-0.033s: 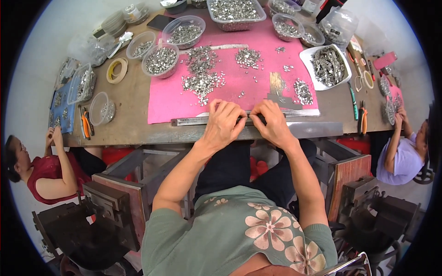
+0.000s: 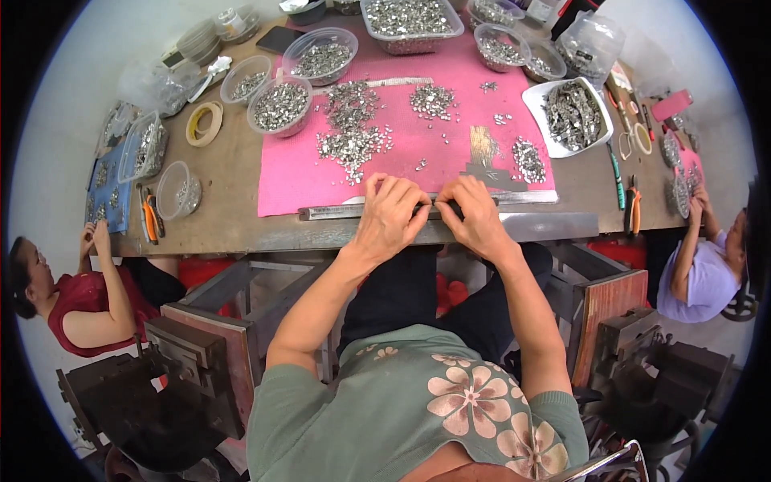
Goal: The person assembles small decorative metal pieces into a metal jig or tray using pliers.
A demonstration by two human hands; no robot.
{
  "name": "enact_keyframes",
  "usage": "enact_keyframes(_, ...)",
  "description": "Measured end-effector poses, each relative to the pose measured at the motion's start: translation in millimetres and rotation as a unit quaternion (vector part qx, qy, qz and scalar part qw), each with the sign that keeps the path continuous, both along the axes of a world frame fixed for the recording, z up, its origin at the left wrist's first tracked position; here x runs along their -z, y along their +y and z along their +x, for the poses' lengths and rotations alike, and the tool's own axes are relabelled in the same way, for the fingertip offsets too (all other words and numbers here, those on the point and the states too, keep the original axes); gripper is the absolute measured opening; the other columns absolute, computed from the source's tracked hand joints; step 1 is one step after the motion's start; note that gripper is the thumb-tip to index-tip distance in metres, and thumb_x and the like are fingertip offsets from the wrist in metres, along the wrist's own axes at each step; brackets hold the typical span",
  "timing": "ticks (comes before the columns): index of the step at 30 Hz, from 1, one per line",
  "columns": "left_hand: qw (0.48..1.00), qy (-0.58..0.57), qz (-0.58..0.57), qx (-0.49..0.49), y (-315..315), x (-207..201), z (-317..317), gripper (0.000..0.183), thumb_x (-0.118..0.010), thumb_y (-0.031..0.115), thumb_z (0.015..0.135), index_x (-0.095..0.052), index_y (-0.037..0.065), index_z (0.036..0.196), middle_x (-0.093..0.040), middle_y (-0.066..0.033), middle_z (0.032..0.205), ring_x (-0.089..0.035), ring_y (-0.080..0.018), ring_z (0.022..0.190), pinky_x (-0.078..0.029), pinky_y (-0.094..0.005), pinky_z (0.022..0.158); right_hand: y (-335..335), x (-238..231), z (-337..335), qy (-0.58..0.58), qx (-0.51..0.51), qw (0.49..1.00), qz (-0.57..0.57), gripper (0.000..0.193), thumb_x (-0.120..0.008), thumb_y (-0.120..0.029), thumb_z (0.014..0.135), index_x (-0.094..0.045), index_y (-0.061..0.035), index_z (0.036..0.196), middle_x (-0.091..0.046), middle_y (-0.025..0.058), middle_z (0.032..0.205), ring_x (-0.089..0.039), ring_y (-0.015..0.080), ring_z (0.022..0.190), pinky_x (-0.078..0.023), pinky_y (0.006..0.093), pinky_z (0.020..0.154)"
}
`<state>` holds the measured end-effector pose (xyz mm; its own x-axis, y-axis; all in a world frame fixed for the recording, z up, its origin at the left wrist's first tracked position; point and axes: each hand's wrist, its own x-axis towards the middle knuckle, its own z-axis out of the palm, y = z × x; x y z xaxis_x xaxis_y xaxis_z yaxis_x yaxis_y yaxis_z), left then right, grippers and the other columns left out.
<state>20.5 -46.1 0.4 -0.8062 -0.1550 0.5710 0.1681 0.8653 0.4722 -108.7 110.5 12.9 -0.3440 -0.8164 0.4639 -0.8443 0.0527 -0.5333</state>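
Observation:
Side by side at the table's front edge, my left hand (image 2: 390,210) and my right hand (image 2: 472,215) have their fingertips pinched close together. A dark bit shows under the fingers of each; what it is, and any small piece between the fingertips, I cannot make out. Beneath them lies a metal ruler-like strip (image 2: 333,212) along the front of the pink mat (image 2: 285,173). Small shiny metal pieces (image 2: 353,143) are heaped beyond my left hand. Past my right hand are a bunch of thin gold-coloured strips (image 2: 483,146), a grey flat piece (image 2: 491,174) and another small heap (image 2: 528,161).
Plastic bowls of metal pieces (image 2: 279,107) and a larger tub (image 2: 411,24) stand farther back. At right are a white tray (image 2: 604,120) and orange-handled pliers (image 2: 633,205); at left, tape (image 2: 204,124) and more pliers (image 2: 149,215). One person works on each side.

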Motion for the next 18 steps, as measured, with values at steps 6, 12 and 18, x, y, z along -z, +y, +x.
enact_keyframes(6, 0.998, -0.056, 0.02, 0.0, 1, 6, 3, 0.016, -0.073, 0.012, 0.089, -0.07, 0.008, 0.104, -0.067, -0.0058, 0.103, -0.064, -0.0252, 0.104, -0.033, -0.0506, 0.109, 3, 5, 5, 0.087, 0.005, 0.996, -0.02, 0.014, -0.073, -0.003, 0.083, -0.064, -0.0033, 0.093, -0.059, 0.009, 0.092, -0.057, 0.0288, 0.085, -0.043, 0.0402, 0.079)
enact_keyframes(12, 0.984, -0.119, -0.066, -0.111, -51, 0, -12, 0.044, -0.05, 0.031, 0.106, -0.056, 0.007, 0.143, -0.053, -0.0138, 0.149, -0.041, -0.0362, 0.145, -0.012, -0.0656, 0.121, 7, 12, 10, 0.089, 0.022, 0.994, -0.053, 0.017, -0.073, -0.001, 0.082, -0.067, -0.0035, 0.097, -0.064, 0.0083, 0.096, -0.062, 0.0278, 0.091, -0.046, 0.0402, 0.086)
enact_keyframes(18, 0.972, -0.209, -0.087, -0.068, -57, 0, 4, 0.053, -0.042, 0.04, 0.108, -0.052, 0.006, 0.147, -0.047, -0.0089, 0.157, -0.027, -0.0461, 0.15, -0.008, -0.0783, 0.114, 9, 23, 11, 0.062, 0.044, 0.993, -0.094, 0.019, -0.073, 0.002, 0.08, -0.067, -0.0034, 0.098, -0.066, 0.0089, 0.097, -0.063, 0.0278, 0.092, -0.046, 0.0406, 0.085)
